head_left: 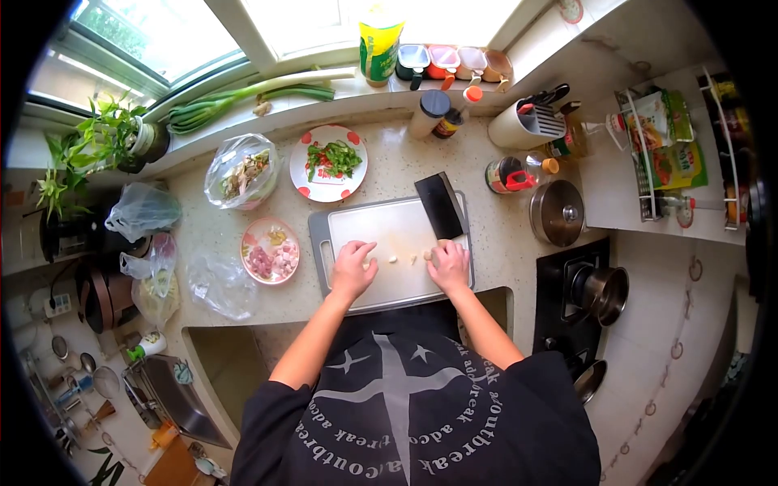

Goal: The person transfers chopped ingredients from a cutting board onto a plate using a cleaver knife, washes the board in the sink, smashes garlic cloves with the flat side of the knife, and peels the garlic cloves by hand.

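Observation:
A white cutting board [348, 224] with a grey rim lies on the counter before me. Small pale pieces that look like garlic [393, 259] are scattered across its middle. My left hand [354, 269] rests at the board's left side, thumb and index finger apart; a pale bit shows by the thumb. On the right side, my right hand [450, 266] has its fingers bent beside another pale piece; whether it grips that piece is hard to make out. Above this hand a black-bladed cleaver [438, 206] lies across the board's upper right corner.
Left of the board are a plate of cut peppers [327, 163], a pink-rimmed plate of chopped meat [270, 251] and a bagged bowl [241, 172]. A knife block [527, 125], bottles and a lidded pot [557, 212] stand right, near the stove [559, 279]. Spring onions [243, 101] lie on the sill.

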The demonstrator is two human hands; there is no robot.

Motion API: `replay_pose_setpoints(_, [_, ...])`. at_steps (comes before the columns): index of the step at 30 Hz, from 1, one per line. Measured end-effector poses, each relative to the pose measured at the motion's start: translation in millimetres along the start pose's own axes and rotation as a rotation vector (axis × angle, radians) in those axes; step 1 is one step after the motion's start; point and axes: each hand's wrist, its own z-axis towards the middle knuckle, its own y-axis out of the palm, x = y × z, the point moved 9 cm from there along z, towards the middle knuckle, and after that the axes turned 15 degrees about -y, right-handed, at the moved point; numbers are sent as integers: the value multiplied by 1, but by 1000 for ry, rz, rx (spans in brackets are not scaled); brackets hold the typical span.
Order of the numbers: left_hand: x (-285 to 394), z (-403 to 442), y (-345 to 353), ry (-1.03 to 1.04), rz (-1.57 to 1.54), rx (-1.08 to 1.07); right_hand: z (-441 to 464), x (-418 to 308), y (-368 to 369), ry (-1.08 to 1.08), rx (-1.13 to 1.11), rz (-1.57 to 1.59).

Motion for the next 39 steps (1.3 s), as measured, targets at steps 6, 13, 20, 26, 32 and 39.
replay_pose_setpoints(6, [10,0,12,-10,-20,-59,2,3,20,13,-29,-31])
replay_pose_setpoints(13, [-16,3,43,-393,-394,-320,32,-30,-20,-90,117,110])
replay_pose_setpoints(20, [16,1,31,-534,-820,-523,66,-76,-66,-143,205,559])
replay_pose_setpoints(26, [43,9,-14,-317,-719,-379,68,-81,-68,106,218,877])
replay_pose_setpoints(32, [54,-1,-31,-292,-920,-375,86,-106,-114,-127,345,681])
replay_pose_setpoints(39, [57,-5,-32,-523,-1160,-528,90,-142,-158,-495,512,299])
